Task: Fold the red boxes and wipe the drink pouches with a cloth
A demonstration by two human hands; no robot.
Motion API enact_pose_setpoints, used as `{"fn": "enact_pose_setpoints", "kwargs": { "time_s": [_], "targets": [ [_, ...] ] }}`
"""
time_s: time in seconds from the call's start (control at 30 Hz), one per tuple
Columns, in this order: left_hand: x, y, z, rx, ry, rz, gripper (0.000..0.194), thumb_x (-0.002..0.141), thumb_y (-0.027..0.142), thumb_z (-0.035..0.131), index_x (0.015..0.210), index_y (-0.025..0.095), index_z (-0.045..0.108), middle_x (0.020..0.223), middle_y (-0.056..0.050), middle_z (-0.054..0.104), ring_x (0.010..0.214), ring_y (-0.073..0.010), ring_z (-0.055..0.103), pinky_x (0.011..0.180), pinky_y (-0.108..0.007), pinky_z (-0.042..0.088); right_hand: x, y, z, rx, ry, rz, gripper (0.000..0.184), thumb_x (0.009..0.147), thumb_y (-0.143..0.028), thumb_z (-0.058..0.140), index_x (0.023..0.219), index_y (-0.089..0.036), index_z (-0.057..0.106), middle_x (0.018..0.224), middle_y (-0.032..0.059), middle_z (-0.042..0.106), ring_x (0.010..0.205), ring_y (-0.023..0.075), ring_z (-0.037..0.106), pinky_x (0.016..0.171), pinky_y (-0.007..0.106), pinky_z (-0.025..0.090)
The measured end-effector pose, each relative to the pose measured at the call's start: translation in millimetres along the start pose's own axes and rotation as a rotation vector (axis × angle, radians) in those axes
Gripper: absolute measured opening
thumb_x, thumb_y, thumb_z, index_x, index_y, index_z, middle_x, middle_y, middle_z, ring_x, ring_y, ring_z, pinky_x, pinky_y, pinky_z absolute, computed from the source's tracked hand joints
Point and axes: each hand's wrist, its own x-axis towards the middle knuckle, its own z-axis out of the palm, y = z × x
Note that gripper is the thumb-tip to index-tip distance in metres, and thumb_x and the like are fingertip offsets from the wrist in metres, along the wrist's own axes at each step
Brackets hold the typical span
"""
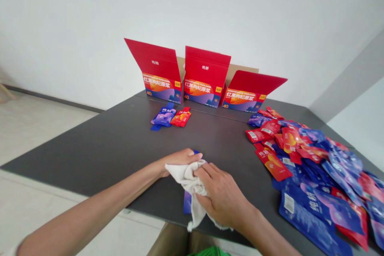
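Near the front edge of the dark table, my left hand [179, 157] is closed on the top end of a blue-purple pouch [187, 203]. A crumpled white cloth [186, 177] lies over most of that pouch, so only its ends show. My right hand [220, 192] grips the cloth with bent fingers and presses it against the pouch. The cloth's loose corners hang down towards the table edge.
Three red boxes with raised lids, left [163, 90], middle [201, 94] and right [243, 102], stand along the back. In front lie a purple pouch [164, 117] and a red pouch [181, 117]. Many mixed pouches [274, 164] are heaped on the right of the table [120, 148].
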Motion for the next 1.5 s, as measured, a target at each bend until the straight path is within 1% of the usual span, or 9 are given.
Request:
{"fn": "enact_pose_setpoints", "kwargs": {
  "time_s": [0.13,0.27,0.37,0.57,0.77,0.93,1.13,1.33,1.5],
  "targets": [
    [-1,1,-1.9,-0.061,-0.141,0.014,0.034,0.056,0.045,0.068,0.054,0.013,0.057,0.053,0.002,0.051,0.052,-0.0099,0.039,0.048,-0.022,0.031,14,10,-2,-0.052,0.037,0.038,0.033,0.081,-0.026,0.050,0.112,-0.019,0.045,0.108,0.0072,0.048,0.102,0.0210,0.041,0.089,0.035,0.037],
    [-8,7,1.8,-0.043,-0.079,-0.050,0.047,0.064,0.060,0.057,0.057,0.013,0.054,0.049,0.003,0.045,0.048,-0.0087,0.035,0.046,-0.021,0.027,2,8,-8,0.024,-0.075,-0.092,0.029,0.080,-0.021,0.049,0.109,-0.020,0.045,0.109,0.0051,0.049,0.104,0.0183,0.042,0.090,0.031,0.036],
    [-11,12,5.6,0.000,-0.051,-0.073,0.051,0.064,0.064,0.056,0.058,0.014,0.052,0.050,0.004,0.045,0.049,-0.0088,0.036,0.047,-0.020,0.027,-7,4,-12,0.042,-0.157,-0.131,0.025,0.080,-0.024,0.049,0.105,-0.020,0.046,0.105,0.0044,0.052,0.099,0.0183,0.045,0.085,0.030,0.038],
    [-8,13,7.2,-0.007,-0.119,-0.064,0.047,0.063,0.061,0.057,0.059,0.014,0.050,0.052,0.004,0.045,0.049,-0.0089,0.033,0.047,-0.022,0.024,7,9,-5,-0.088,-0.018,0.001,0.035,0.080,-0.024,0.049,0.113,-0.016,0.043,0.118,0.0097,0.047,0.106,0.0221,0.041,0.090,0.036,0.037],
    [-10,14,8.1,0.101,-0.044,-0.069,0.052,0.064,0.066,0.053,0.055,0.015,0.047,0.047,0.006,0.037,0.048,-0.0078,0.028,0.046,-0.021,0.020,-6,3,-7,-0.004,-0.152,-0.131,0.022,0.079,-0.027,0.050,0.099,-0.019,0.047,0.103,0.0052,0.052,0.096,0.0195,0.046,0.084,0.031,0.040],
    [-8,13,8.6,0.060,-0.116,-0.043,0.046,0.065,0.059,0.056,0.057,0.014,0.049,0.051,0.005,0.041,0.049,-0.0084,0.029,0.047,-0.022,0.020,-1,9,-6,-0.102,-0.036,0.018,0.035,0.080,-0.025,0.049,0.113,-0.016,0.042,0.113,0.0096,0.049,0.102,0.0222,0.042,0.087,0.035,0.039],
    [-9,13,9.0,0.137,-0.051,-0.087,0.050,0.068,0.063,0.052,0.056,0.015,0.048,0.048,0.006,0.036,0.047,-0.0079,0.027,0.045,-0.022,0.018,-4,-1,-7,-0.061,-0.135,-0.116,0.024,0.080,-0.029,0.051,0.100,-0.018,0.048,0.104,0.0060,0.052,0.097,0.0206,0.046,0.084,0.034,0.041],
    [-8,12,9.9,-0.023,-0.110,-0.068,0.042,0.064,0.055,0.059,0.059,0.013,0.054,0.053,0.003,0.048,0.048,-0.0089,0.035,0.047,-0.022,0.024,6,6,-8,-0.126,-0.039,-0.016,0.033,0.079,-0.024,0.050,0.111,-0.015,0.045,0.116,0.0100,0.049,0.107,0.0226,0.042,0.089,0.036,0.039],
    [-8,8,7.1,0.018,-0.043,-0.132,0.048,0.067,0.061,0.056,0.063,0.013,0.053,0.049,0.005,0.042,0.046,-0.0077,0.032,0.045,-0.021,0.020,-6,-4,-7,-0.048,-0.173,-0.166,0.025,0.079,-0.032,0.052,0.100,-0.018,0.048,0.105,0.0063,0.054,0.097,0.0201,0.047,0.084,0.032,0.041]
  ]
}}
